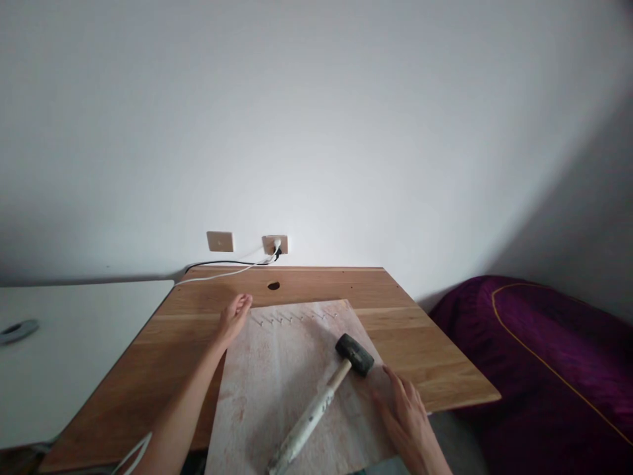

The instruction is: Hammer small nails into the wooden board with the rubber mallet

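A whitish, worn wooden board (274, 382) lies on the table, its near end running out of view. Several thin nails (291, 319) stand in a row along its far edge, some leaning. Across the board rests a sledgehammer with a black head (355, 354) and a white-smeared wooden handle (311, 415); neither hand touches it. My left hand (235, 321) is closed at the board's far left corner, its fingertips partly hidden. At the right edge, my right hand (406, 412) grips the board, thumb on top and fingers along the side.
The wooden table (405, 316) meets the white wall and has a round cable hole (273, 285). Cords run from a wall socket (275, 245). On the left, a white table (89, 356) bears a roll of tape (18, 331). A purple beanbag (548, 356) is at right.
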### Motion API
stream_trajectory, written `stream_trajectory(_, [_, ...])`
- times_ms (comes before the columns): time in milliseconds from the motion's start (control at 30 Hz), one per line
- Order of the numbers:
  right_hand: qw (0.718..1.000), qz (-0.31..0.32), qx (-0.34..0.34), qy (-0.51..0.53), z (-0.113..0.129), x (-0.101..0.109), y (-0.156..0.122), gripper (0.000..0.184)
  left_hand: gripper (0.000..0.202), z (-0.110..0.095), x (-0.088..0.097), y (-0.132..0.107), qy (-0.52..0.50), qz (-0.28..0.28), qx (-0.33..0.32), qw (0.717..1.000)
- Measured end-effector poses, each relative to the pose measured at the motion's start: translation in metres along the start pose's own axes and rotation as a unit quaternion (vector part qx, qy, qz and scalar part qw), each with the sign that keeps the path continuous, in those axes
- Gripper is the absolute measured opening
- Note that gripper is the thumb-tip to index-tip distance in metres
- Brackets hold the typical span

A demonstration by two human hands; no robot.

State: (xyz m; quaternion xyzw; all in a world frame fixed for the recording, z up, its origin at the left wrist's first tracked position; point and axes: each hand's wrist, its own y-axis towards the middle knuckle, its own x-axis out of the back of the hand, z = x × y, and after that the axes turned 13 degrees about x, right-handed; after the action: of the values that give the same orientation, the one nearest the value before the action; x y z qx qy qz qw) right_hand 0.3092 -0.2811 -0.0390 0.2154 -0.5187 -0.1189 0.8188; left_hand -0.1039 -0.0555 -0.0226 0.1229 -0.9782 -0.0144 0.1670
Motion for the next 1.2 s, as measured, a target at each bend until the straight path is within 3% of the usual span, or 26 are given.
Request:
stream_trajectory(267, [0.996, 0.059, -0.041, 0.055, -0.008, 0.035, 0.043, 0.047, 0.045, -0.014, 0.006, -0.009, 0.107, 0.055, -0.088, 0.989])
stream_trajectory(400, [0.995, 0.065, -0.035, 0.067, -0.003, 0.04, 0.05, 0.048, 0.045, -0.014, 0.011, -0.009, 0.118, 0.054, -0.088, 0.988])
stream_trajectory(600, [0.996, 0.028, -0.03, 0.084, -0.001, 0.03, 0.031, 0.039, 0.05, -0.012, 0.017, -0.01, 0.125, -0.008, -0.055, 0.991])
stream_trajectory(867, [0.996, -0.004, 0.084, 0.009, -0.005, 0.008, 0.009, 0.036, 0.049, -0.017, 0.013, -0.01, 0.135, -0.035, -0.062, 0.988])
stream_trajectory(1000, [0.996, 0.005, 0.091, -0.009, -0.004, 0.003, 0.006, 0.036, 0.052, -0.02, 0.013, -0.011, 0.099, -0.041, -0.016, 0.994])
stream_trajectory(1200, [0.996, 0.006, 0.091, -0.005, -0.011, 0.002, 0.004, 0.035, 0.054, -0.018, 0.017, -0.014, 0.111, -0.057, -0.017, 0.992])
